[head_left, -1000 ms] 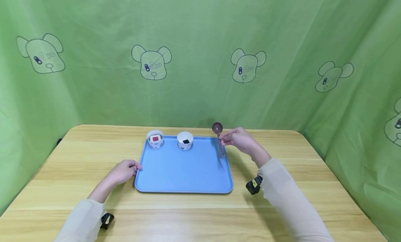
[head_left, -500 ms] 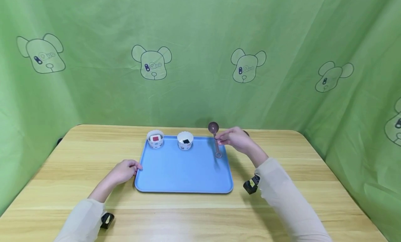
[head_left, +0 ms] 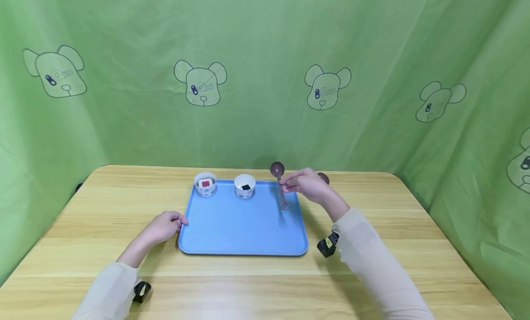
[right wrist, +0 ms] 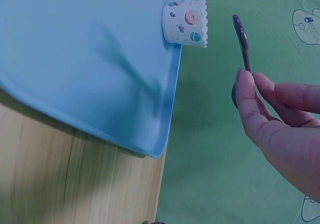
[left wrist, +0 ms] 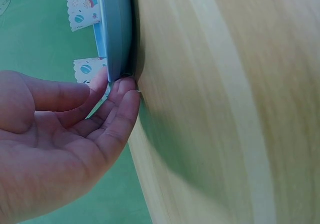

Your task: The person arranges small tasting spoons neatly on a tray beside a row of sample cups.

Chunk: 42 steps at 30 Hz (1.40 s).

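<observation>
My right hand pinches a brown round-bowled spoon by the middle of its handle. The ring at the handle's end points toward me, and its shadow falls on the blue tray. In the right wrist view the spoon is raised off the tray, seen edge-on. My left hand holds the tray's left edge. The left wrist view shows fingertips below the rim. Two white patterned paper cups stand along the tray's back: one cup holds a white-and-red piece, the other cup a black piece.
A second brown round object lies at the table's back edge, partly hidden behind my right hand. The wooden table extends round the tray. A green curtain hangs just behind the table.
My right hand has moved left with the spoon, further over the tray's back right corner, uncovering the second brown object behind it. The left hand and tray have stayed put.
</observation>
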Each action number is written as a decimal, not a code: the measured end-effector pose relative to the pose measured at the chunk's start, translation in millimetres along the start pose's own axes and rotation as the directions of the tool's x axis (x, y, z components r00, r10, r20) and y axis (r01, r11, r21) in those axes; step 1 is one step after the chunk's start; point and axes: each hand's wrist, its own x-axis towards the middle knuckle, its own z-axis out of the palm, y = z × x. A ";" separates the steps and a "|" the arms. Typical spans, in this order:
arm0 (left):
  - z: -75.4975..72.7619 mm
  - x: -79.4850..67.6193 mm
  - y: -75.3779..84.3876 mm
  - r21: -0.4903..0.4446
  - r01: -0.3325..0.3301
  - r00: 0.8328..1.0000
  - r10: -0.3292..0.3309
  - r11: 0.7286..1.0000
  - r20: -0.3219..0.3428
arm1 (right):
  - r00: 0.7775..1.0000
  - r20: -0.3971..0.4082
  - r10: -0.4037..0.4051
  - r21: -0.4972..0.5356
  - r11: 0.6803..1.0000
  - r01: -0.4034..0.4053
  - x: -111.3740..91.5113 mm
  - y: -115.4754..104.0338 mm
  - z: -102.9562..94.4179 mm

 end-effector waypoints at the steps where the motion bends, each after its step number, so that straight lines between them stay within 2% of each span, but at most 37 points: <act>1: 0.1 0.0 0.0 0.000 0.000 1.000 0.000 1.000 0.000 | 1.000 -0.001 0.000 0.002 1.000 0.000 0.4 0.1 0.6; 11: 0.3 0.2 -0.1 0.003 0.003 1.000 -0.003 1.000 -0.002 | 1.000 -0.006 0.013 0.003 1.000 -0.013 3.0 1.1 5.3; 29: -0.1 0.1 1.4 0.025 -0.002 1.000 0.002 1.000 -0.005 | 1.000 0.028 -0.013 0.013 1.000 0.013 5.6 1.0 12.7; 42: 0.5 -0.1 0.1 0.022 0.005 1.000 -0.005 1.000 -0.008 | 0.999 0.036 -0.005 -0.029 1.000 0.006 9.3 -2.2 21.8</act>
